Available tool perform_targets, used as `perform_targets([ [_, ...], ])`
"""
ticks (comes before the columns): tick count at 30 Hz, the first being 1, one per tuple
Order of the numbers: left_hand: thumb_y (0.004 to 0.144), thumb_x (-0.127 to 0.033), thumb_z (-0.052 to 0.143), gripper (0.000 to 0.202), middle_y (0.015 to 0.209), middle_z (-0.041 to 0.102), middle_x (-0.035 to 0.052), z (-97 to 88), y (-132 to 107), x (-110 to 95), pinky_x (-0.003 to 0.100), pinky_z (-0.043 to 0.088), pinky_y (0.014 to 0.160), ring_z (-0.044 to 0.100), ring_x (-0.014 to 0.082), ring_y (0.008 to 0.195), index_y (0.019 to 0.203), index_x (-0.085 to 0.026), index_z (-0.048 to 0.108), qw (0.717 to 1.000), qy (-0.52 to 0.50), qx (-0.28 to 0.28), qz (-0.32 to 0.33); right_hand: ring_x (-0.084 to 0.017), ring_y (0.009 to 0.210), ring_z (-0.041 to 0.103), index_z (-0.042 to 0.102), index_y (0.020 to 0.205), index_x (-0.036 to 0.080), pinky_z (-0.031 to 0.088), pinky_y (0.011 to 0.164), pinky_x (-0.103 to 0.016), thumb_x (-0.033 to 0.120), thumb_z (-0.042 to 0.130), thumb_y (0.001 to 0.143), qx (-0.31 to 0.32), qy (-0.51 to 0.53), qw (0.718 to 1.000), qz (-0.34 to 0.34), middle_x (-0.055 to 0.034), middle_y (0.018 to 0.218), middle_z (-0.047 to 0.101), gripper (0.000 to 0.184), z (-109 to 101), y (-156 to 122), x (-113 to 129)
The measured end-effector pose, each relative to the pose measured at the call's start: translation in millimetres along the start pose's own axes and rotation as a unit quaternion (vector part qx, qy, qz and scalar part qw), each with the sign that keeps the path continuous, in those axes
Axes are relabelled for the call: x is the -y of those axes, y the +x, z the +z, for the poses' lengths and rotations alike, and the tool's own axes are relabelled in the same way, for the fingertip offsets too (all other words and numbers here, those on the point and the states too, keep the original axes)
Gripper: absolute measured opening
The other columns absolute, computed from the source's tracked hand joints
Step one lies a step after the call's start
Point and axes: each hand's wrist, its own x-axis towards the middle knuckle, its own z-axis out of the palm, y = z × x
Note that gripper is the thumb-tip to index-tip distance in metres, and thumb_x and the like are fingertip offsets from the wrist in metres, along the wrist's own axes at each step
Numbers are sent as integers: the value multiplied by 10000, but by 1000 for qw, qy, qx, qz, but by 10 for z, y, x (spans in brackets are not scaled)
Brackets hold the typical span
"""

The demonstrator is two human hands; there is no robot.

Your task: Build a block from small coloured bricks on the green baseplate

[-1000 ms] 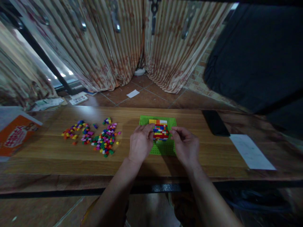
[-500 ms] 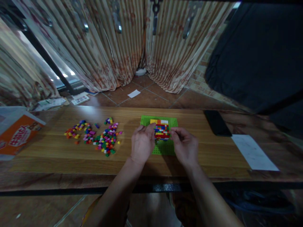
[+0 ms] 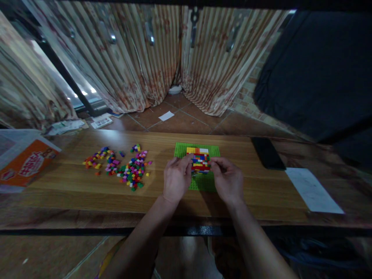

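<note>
A block built of small toy bricks (image 3: 200, 158) in red, yellow, white, blue and orange stands on a green baseplate (image 3: 215, 148). At the block's left side, my left hand (image 3: 177, 176) has its fingers closed against the bricks. My right hand (image 3: 228, 179) grips the right side with thumb and forefinger close together, the other fingers curled in. Both hands cover parts of the baseplate, and the fingertips partly hide the block's sides. Whether a loose brick is between the fingers is too small to make out.
Loose coloured bricks (image 3: 133, 168) lie spread on the wooden board (image 3: 87, 193) to the left. Beyond them is an orange and clear bag (image 3: 30, 161). A black phone (image 3: 267, 153) and a white paper sheet (image 3: 314, 190) lie to the right. Striped curtains (image 3: 145, 58) hang behind.
The whole view has shifted slightly, with things a little further right. Both hands stay at the block's sides, with barely any finger movement.
</note>
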Motion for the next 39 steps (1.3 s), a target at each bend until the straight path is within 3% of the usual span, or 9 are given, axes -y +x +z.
perform_targets([
  [6,887,-147,532,283,1090,738,45,-159,36,130,323,530,931,678,163,1000,1132,-207,658,994,-78,-49,-51,-193,728,678,722,895,183,537,736,-343,364,599,827,-7,6,1000,-3,-62,861,748,230,-13,-4,25],
  [12,857,-225,532,226,1002,749,64,-480,177,592,286,546,845,699,167,904,993,-167,702,978,-72,-91,-172,-204,756,684,728,891,192,540,754,-356,387,603,830,2,-12,1000,-14,-61,874,752,239,4,-6,-15],
  [17,793,-220,559,241,940,763,60,-891,126,910,300,529,835,697,203,881,942,-171,743,970,22,25,-239,-211,752,690,732,903,200,543,754,-369,404,616,828,6,-19,1000,-18,-61,886,755,246,40,-17,-70],
  [22,745,-178,564,207,967,759,51,-1155,18,1047,301,515,873,687,205,920,838,-179,749,973,38,113,-196,-214,758,699,737,929,203,546,756,-372,424,606,836,14,-46,998,-31,-65,922,759,273,53,-38,-52],
  [29,679,-113,560,218,955,751,57,-1207,-23,1072,332,527,861,675,207,890,772,-196,740,970,61,180,-154,-223,788,701,739,879,200,546,772,-367,388,610,827,-2,-79,996,-32,-63,881,760,235,72,-46,67],
  [39,665,-93,582,203,972,729,91,-1164,-38,1029,359,517,876,671,236,877,748,-198,735,955,160,196,-155,-223,821,702,739,902,221,542,782,-353,395,592,841,-1,-97,994,-59,-54,914,762,236,68,-46,17],
])
